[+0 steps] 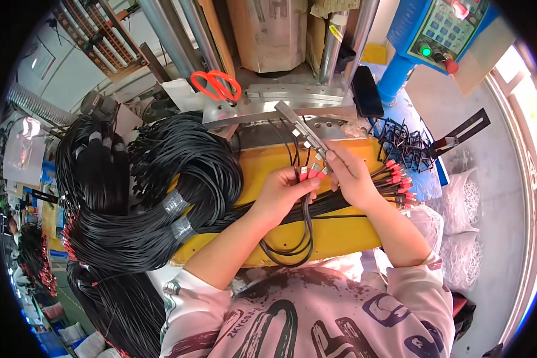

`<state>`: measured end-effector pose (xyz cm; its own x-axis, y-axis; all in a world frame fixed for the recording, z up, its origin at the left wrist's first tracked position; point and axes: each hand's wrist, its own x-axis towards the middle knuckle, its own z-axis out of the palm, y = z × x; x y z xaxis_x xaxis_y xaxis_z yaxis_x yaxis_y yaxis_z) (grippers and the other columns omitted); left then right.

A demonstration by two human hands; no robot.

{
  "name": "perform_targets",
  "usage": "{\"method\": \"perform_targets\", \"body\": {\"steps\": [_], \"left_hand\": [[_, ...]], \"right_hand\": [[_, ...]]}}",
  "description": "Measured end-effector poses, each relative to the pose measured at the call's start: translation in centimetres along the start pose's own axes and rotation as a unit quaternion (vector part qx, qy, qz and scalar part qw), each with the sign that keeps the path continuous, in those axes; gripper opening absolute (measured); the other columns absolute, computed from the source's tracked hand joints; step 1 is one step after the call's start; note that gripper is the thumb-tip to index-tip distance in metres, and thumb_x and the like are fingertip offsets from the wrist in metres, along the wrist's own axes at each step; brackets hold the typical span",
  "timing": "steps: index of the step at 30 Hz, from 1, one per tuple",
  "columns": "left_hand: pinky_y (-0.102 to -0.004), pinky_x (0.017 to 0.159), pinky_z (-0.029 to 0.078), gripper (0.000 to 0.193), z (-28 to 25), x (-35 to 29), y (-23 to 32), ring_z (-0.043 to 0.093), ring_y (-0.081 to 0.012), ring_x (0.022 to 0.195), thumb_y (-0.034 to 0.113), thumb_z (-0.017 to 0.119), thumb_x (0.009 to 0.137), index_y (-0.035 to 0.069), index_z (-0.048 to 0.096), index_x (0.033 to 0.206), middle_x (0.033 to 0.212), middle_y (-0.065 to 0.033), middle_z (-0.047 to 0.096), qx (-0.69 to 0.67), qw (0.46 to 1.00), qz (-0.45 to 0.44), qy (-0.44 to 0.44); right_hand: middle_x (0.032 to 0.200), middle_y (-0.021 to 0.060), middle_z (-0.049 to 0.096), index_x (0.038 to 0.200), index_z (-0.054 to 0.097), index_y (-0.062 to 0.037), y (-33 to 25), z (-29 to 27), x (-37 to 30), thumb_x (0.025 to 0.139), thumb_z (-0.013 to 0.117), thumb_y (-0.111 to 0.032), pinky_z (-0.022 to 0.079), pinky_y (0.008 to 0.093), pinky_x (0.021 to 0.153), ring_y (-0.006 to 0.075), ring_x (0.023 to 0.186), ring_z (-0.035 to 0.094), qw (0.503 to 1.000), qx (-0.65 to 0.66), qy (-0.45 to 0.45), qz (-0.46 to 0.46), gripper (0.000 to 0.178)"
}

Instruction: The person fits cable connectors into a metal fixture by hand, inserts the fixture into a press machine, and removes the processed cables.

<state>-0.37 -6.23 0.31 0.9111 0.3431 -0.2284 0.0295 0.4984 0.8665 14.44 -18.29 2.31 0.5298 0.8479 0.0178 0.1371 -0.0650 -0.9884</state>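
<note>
My left hand [277,194] is closed on several thin black cables, pinching them close to their red-sleeved ends [311,173] with small metal plugs. The cables loop [301,259] below that hand over a yellow board [340,235]. A narrow metal bar [295,124] slants up and leftward from my right hand [351,179], whose fingers grip its lower end. Small white and metal connectors [307,144] sit along the bar, with some cables hanging from it. Both hands nearly meet where the red ends touch the bar's lower end; fingers hide part of the contact.
Large black cable bundles [191,161] lie on the left; more red-ended cables [397,179] lie right. Behind stands a metal press block [274,98] with orange-handled scissors [216,86]. A phone [367,92], black plastic scraps [403,143] and a blue control panel [441,39] are at right.
</note>
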Motion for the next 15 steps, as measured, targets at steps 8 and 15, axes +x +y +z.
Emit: {"method": "perform_targets", "body": {"steps": [8,15], "left_hand": [[-0.0260,0.059,0.048,0.012,0.20,-0.24,0.34,0.057,-0.0098,0.062,0.010,0.061,0.098,0.002,0.061,0.105,0.088,-0.0071,0.067,0.071,0.997,0.027,-0.011],[-0.0249,0.061,0.046,0.008,-0.21,0.15,0.39,0.053,-0.0076,0.063,0.009,0.058,0.099,0.003,0.060,0.104,0.084,-0.0039,0.062,0.010,0.999,-0.013,-0.041]], "right_hand": [[0.073,-0.0005,0.046,0.139,0.049,-0.0012,-0.32,-0.01,0.31,0.106,0.042,-0.020,0.046,0.0242,0.055,0.0070,0.061,0.045,1.000,-0.003,-0.013,0.011,0.039],[0.075,-0.0013,0.050,0.137,0.052,-0.0018,0.17,-0.29,0.27,0.105,0.044,-0.018,0.045,0.0232,0.055,0.0067,0.060,0.049,0.999,0.022,-0.026,0.014,0.036]]}}
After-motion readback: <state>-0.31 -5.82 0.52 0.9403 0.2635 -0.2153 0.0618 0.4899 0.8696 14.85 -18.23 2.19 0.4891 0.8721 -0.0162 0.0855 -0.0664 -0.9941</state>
